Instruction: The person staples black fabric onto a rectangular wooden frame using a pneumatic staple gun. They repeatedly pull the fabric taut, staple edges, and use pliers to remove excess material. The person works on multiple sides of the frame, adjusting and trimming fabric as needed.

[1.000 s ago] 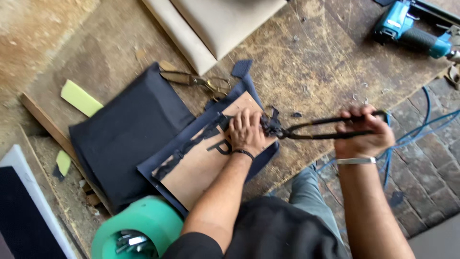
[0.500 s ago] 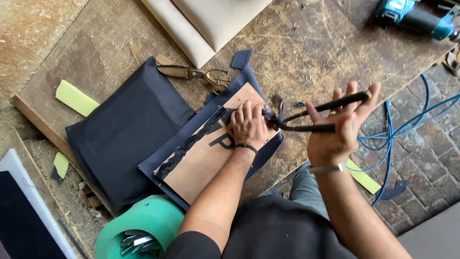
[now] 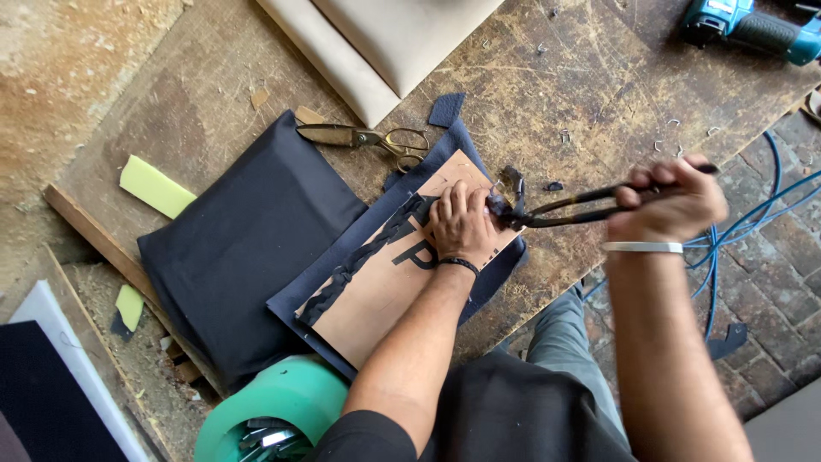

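Note:
My left hand presses flat on a brown cardboard panel that lies on dark blue fabric, the fabric folded up over the panel's edges. My right hand grips the long handles of black pliers. The pliers' jaws meet the fabric at the panel's right edge, just beside my left fingers. A black cushion lies to the left of the panel on the worn wooden workbench.
Brass-handled scissors lie above the panel. A beige cushion sits at the top, a teal power tool top right. Blue hoses hang off the right edge. A green tub of metal bits stands near me, with yellow foam at left.
My right hand has closed around the pliers' handles again and shifted right and slightly up. The left hand stays pressed on the panel. The view has shifted a little.

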